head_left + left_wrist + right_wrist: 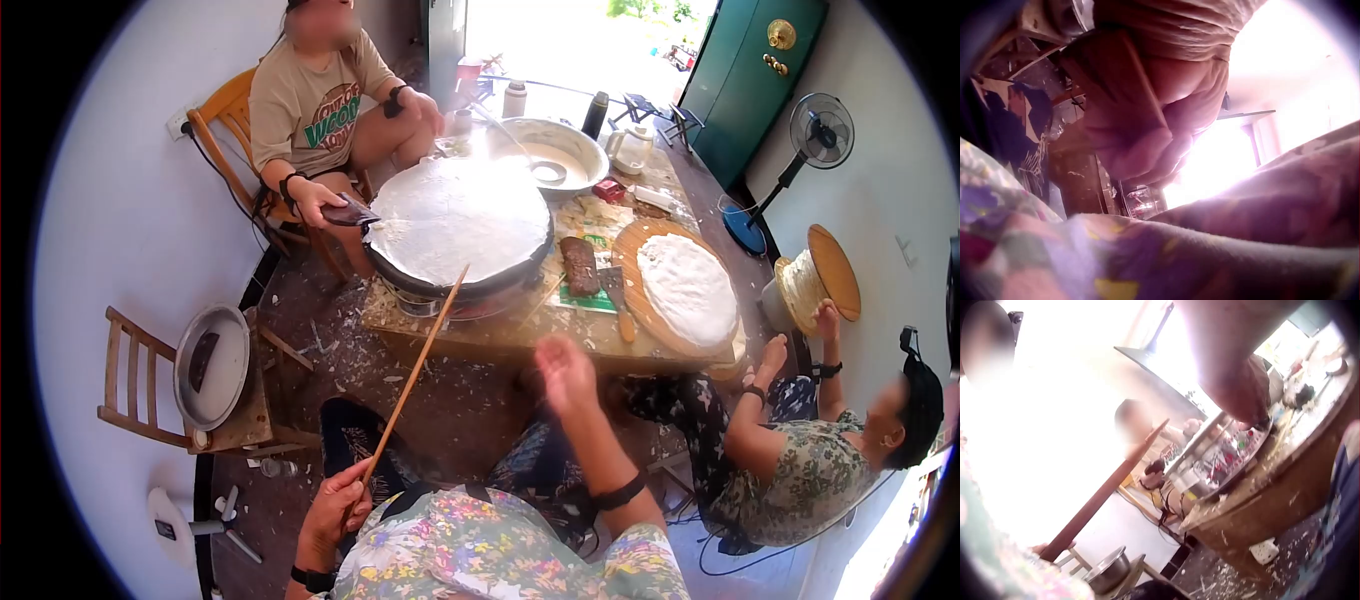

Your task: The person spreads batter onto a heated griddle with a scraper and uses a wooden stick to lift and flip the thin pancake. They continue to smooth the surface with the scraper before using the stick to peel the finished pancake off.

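My left hand [335, 502] grips the lower end of a long, thin wooden stick [415, 365], its fingers curled round it in the left wrist view too. The stick slants up and away, its far tip over the near edge of a thin white pancake sheet [460, 215]. That sheet covers most of a round griddle with a dark rim [538, 264]. My right hand [566, 375] is raised before the table's front edge, blurred, with loosely bent fingers and nothing visible in it. In the right wrist view, the stick [1107, 487] crosses at left.
Across the griddle, a seated person holds a dark flat scraper [350, 212]. White dough [685, 290] lies on a round board, beside a spatula [618, 305] and a brown block [578, 266]. A batter basin [590, 150] stands behind. Another person sits at right by stacked sheets [800, 288].
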The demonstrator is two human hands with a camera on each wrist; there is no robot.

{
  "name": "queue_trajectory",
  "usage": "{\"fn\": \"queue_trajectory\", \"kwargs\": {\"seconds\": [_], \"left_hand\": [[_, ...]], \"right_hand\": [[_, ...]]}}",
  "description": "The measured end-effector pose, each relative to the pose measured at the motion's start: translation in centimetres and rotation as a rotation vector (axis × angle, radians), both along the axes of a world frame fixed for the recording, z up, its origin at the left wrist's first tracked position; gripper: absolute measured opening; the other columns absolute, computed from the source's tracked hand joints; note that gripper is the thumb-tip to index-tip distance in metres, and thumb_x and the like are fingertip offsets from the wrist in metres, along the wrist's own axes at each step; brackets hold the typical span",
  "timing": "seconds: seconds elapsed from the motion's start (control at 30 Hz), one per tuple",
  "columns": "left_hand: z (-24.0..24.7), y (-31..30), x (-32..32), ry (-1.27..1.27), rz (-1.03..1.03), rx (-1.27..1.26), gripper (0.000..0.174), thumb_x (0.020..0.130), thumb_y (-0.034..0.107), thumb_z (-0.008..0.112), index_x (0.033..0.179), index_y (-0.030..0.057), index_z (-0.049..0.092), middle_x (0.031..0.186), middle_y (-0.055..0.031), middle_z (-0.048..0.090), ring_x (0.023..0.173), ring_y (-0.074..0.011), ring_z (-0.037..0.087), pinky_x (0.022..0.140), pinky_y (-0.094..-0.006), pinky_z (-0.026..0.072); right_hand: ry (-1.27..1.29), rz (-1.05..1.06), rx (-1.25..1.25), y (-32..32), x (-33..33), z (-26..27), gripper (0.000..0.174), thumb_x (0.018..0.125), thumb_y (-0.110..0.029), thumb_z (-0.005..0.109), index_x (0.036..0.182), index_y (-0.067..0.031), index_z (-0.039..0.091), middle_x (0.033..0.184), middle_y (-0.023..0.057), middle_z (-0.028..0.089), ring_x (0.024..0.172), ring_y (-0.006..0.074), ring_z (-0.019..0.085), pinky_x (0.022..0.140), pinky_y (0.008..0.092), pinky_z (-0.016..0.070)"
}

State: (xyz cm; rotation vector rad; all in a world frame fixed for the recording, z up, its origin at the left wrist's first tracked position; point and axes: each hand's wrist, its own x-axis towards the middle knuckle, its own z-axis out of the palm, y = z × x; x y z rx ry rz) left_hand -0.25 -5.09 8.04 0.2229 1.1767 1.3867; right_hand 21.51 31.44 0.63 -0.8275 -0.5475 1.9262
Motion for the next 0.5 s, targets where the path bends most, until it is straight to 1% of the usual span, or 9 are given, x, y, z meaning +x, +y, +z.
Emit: {"fn": "queue_trajectory", "kwargs": {"seconds": [0.03,0.07,0.1,0.2,0.23,0.3,0.37,0.43,0.5], "left_hand": [[0.0,0.0,0.0,0.011,-0.008,-0.004,0.047,0.097,0.011,0.051,0.143,0.0043,0.044,0.062,-0.0031,0.046,0.045,-0.0079,0.038,0.039,-0.0209,0.0326],[0.1,0.2,0.0,0.028,-0.018,0.007,0.047,0.097,0.011,0.051,0.143,0.0041,0.044,0.062,-0.0028,0.045,0.045,-0.0079,0.038,0.039,-0.0209,0.0325],[0.4,0.3,0.1,0.04,-0.027,0.013,0.047,0.097,0.01,0.051,0.143,0.0038,0.044,0.062,-0.0025,0.045,0.045,-0.0079,0.038,0.039,-0.0209,0.0324],[0.3,-0.1,0.5,0.064,-0.028,0.011,0.047,0.097,0.01,0.052,0.143,0.0032,0.044,0.061,-0.0016,0.044,0.045,-0.0078,0.038,0.04,-0.0208,0.0316],[0.2,-0.2,0.3,0.077,-0.021,0.013,0.047,0.097,0.01,0.052,0.142,0.003,0.044,0.061,-0.0013,0.043,0.045,-0.0077,0.038,0.04,-0.0207,0.0313],[0.3,-0.4,0.3,0.092,-0.033,0.002,0.047,0.096,0.009,0.052,0.142,0.003,0.044,0.06,-0.0002,0.041,0.046,-0.0071,0.037,0.04,-0.0204,0.0305],[0.6,-0.2,0.4,0.091,-0.048,-0.012,0.047,0.096,0.009,0.051,0.143,0.0033,0.044,0.06,0.0003,0.041,0.047,-0.0064,0.037,0.04,-0.0198,0.0301],[1.0,0.3,0.5,0.131,-0.098,-0.011,0.047,0.097,0.011,0.053,0.143,0.0024,0.044,0.061,0.001,0.042,0.047,-0.0057,0.037,0.041,-0.02,0.0292],[0.9,0.2,0.5,0.157,-0.135,-0.017,0.048,0.097,0.012,0.054,0.143,0.0022,0.044,0.061,0.0018,0.042,0.047,-0.0048,0.036,0.042,-0.0201,0.0283]], "right_hand": [[0.05,-0.04,0.104,3.3,-0.2,1.6,0.036,0.102,-0.031,0.046,0.12,-0.0011,0.053,0.118,0.0158,0.058,0.112,0.0282,0.058,0.099,0.0414,0.0468],[0.102,-0.065,0.1,6.0,-0.4,5.4,0.041,0.101,-0.032,0.046,0.128,-0.0008,0.046,0.126,0.0177,0.052,0.116,0.03,0.055,0.101,0.0424,0.0458],[0.149,-0.088,0.091,7.4,-0.1,8.9,0.048,0.101,-0.032,0.047,0.136,-0.0005,0.04,0.135,0.0195,0.046,0.12,0.0317,0.053,0.102,0.0433,0.0448],[0.02,-0.216,0.072,8.3,-0.1,11.2,0.06,0.1,-0.035,0.049,0.146,-0.0024,0.026,0.149,0.0205,0.03,0.128,0.0343,0.047,0.101,0.043,0.0457],[0.0,-0.135,0.11,8.0,-0.6,10.0,0.058,0.1,-0.034,0.05,0.144,-0.0025,0.029,0.148,0.0203,0.033,0.127,0.0335,0.048,0.1,0.0423,0.0469],[-0.045,0.026,0.187,5.1,0.0,5.7,0.053,0.1,-0.032,0.051,0.142,-0.0028,0.035,0.146,0.0199,0.039,0.126,0.032,0.051,0.096,0.0411,0.0492],[-0.183,0.222,0.167,0.7,-0.3,3.6,0.041,0.1,-0.025,0.051,0.134,-0.0026,0.047,0.134,0.0171,0.054,0.116,0.0276,0.06,0.09,0.0374,0.0526],[-0.26,0.357,0.121,-3.5,-1.2,2.7,0.028,0.1,-0.018,0.051,0.122,-0.0022,0.058,0.116,0.0123,0.066,0.103,0.023,0.066,0.086,0.0337,0.0543],[-0.269,0.486,0.211,-6.4,-1.6,1.8,0.027,0.099,-0.018,0.052,0.119,-0.0016,0.061,0.113,0.0119,0.067,0.101,0.022,0.067,0.085,0.0317,0.0543]]}}
